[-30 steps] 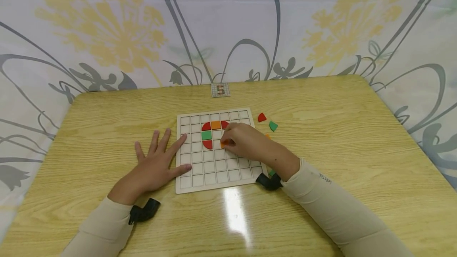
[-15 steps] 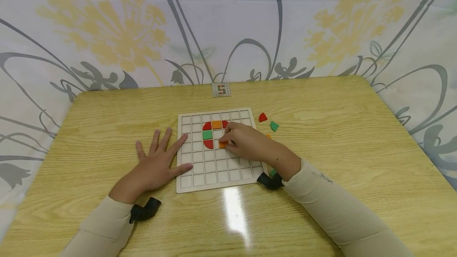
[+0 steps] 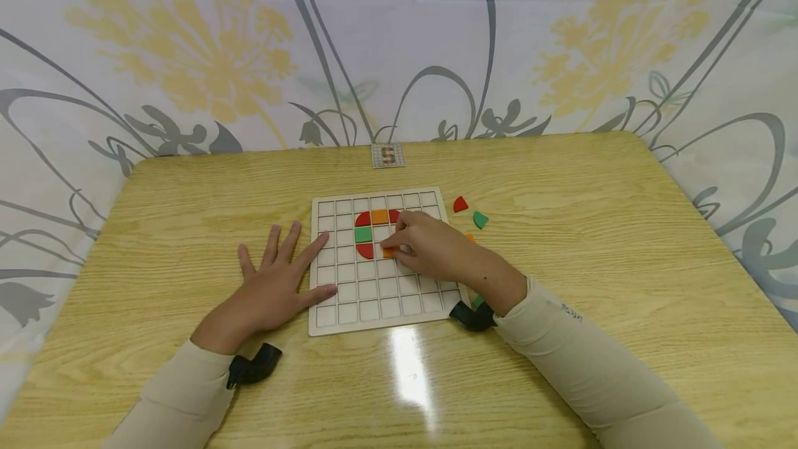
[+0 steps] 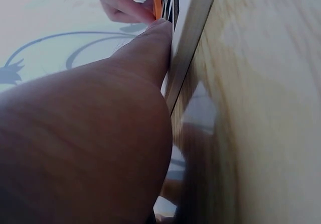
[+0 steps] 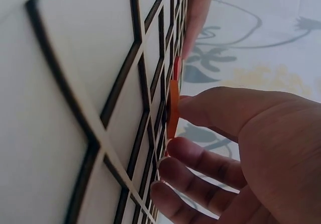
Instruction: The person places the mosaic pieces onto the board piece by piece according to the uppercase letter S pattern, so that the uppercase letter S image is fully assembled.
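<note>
My right hand [image 3: 430,247] pinches an orange square tile [image 5: 173,108] low over a cell near the middle of the pale grid board [image 3: 358,312]. In the right wrist view the thumb touches the tile's face, and the other fingers are curled close to the board. Left of it, red quarter-round tiles [image 3: 364,251], a green square tile [image 3: 363,234] and another orange square tile [image 3: 379,217] lie in board cells. A red tile [image 3: 394,215] is partly covered by the right hand. My left hand [image 3: 274,289] lies with spread fingers, its thumb and index finger on the board's left edge.
Right of the board lie a loose red quarter-round piece [image 3: 460,204] and a green one [image 3: 480,219]. An orange piece [image 3: 470,237] and a green piece [image 3: 479,301] show partly beside the right arm. A small pattern card [image 3: 388,156] lies behind the board.
My right hand has shifted slightly left with the orange tile, exposing more of it. The left hand stays in place on the board.
</note>
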Demonstrator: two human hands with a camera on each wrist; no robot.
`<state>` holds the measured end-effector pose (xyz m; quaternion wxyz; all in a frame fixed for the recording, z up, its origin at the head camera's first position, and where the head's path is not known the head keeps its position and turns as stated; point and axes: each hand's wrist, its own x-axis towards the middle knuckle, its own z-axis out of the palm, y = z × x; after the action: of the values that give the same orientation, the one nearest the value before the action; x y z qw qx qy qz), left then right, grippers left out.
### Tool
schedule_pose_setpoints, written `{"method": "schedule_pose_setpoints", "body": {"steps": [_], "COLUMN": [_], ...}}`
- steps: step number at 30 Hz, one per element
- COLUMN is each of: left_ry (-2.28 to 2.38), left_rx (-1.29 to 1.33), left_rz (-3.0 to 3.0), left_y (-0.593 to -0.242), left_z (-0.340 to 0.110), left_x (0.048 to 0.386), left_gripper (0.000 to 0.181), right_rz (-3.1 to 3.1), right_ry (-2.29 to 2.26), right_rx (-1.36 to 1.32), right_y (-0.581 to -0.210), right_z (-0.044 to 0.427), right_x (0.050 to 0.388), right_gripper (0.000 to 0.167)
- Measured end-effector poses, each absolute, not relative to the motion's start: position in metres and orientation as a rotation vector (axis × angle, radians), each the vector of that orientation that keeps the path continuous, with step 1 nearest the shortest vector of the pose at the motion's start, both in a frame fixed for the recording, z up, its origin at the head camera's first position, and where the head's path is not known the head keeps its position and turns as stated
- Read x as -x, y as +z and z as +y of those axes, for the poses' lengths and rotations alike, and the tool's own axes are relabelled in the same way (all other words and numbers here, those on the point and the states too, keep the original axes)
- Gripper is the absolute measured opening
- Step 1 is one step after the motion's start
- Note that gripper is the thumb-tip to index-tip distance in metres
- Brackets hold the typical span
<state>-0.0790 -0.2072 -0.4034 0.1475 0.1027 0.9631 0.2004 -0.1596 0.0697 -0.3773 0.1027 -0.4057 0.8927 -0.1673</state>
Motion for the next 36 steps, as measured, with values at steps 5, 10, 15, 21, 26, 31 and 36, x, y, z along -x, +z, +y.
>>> {"method": "schedule_pose_setpoints", "body": {"steps": [5,10,15,21,26,31,36], "left_ry": [0.577,0.588,0.587,0.584,0.583,0.58,0.576], "left_rx": [-0.297,-0.302,-0.305,-0.304,-0.307,-0.302,-0.294], "left_rz": [2.772,2.767,2.767,2.766,2.763,2.762,2.766], "left_y": [-0.4039,-0.4031,-0.4029,-0.4028,-0.4021,-0.4005,-0.4002], "left_z": [-0.2068,-0.2061,-0.2059,-0.2057,-0.2052,-0.2055,-0.2063], "left_x": [0.0792,0.0787,0.0787,0.0796,0.0801,0.0795,0.0783], "left_gripper": [0.086,0.086,0.086,0.086,0.085,0.086,0.086], "right_rz": [2.639,2.625,2.613,2.602,2.613,2.617,2.613], "right_ry": [-0.48,-0.487,-0.492,-0.5,-0.518,-0.547,-0.549], "right_rx": [1.18,1.19,1.235,1.247,1.222,1.205,1.21], "right_y": [-0.3771,-0.3776,-0.3789,-0.3803,-0.3807,-0.3812,-0.3811], "right_z": [0.0698,0.0704,0.0713,0.071,0.0693,0.0668,0.0637], "right_x": [0.1599,0.1598,0.1599,0.1603,0.1603,0.1614,0.1618], "right_gripper": [0.026,0.026,0.028,0.03,0.03,0.029,0.028]}}
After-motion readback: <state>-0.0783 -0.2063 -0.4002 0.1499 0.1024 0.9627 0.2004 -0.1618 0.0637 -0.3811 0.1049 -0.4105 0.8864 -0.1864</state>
